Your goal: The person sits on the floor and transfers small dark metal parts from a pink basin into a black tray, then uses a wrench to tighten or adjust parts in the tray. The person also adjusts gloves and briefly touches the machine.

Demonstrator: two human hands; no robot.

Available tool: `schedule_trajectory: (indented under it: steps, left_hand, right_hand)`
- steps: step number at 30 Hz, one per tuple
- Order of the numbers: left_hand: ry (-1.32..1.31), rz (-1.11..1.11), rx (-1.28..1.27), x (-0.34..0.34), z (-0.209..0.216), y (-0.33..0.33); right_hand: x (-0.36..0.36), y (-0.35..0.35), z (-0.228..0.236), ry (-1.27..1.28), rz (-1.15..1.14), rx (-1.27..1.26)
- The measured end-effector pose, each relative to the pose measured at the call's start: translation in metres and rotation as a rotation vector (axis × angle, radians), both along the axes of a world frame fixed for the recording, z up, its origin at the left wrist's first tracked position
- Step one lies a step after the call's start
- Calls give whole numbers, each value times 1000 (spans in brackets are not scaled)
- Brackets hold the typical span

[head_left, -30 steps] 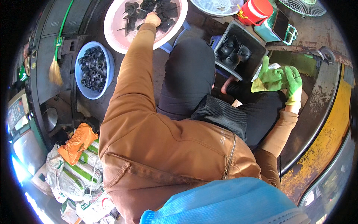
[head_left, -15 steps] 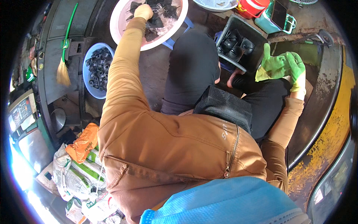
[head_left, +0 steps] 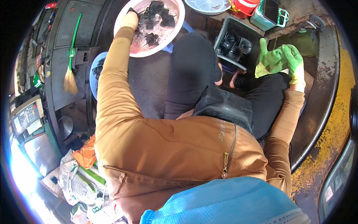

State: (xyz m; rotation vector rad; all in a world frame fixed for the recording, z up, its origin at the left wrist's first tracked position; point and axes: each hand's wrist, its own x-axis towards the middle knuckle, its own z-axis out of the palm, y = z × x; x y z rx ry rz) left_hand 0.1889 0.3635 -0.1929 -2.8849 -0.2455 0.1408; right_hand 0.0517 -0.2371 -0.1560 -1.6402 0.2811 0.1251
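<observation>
My bare left hand is at the left side of a pale pink basin of liquid. Its fingers are closed on a thin black piece, partly hidden by the hand. Several black, pointed, sheet-like pieces lie in the basin. Out to the right, above my knee, my right hand wears a green glove with a yellow cuff. It seems closed round a second green glove, whose yellow cuff hangs at the left; the grip is partly hidden.
A grey bin with black rounded parts stands before my feet. Left of my arm is a blue tub of black parts. A broom leans against a dark cabinet. A metal edge curves along the right.
My left hand has moved left, from among the pieces to the basin's left side, with a black piece in it. My right hand keeps almost the same pose. The view has shifted slightly.
</observation>
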Motion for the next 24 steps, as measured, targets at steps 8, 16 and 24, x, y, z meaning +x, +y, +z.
schedule_trajectory:
  steps: [8,16,24]
  left_hand:
    - [3,-12,-72,-5,0,10]
    - [199,-36,57,1,-6,12]
    - [13,-431,-303,21,-6,-122]
  right_hand:
    - [2,-2,2,22,37,-9]
    - [4,-5,0,-25,50,-87]
    - [7,-14,-11,-31,68,-104]
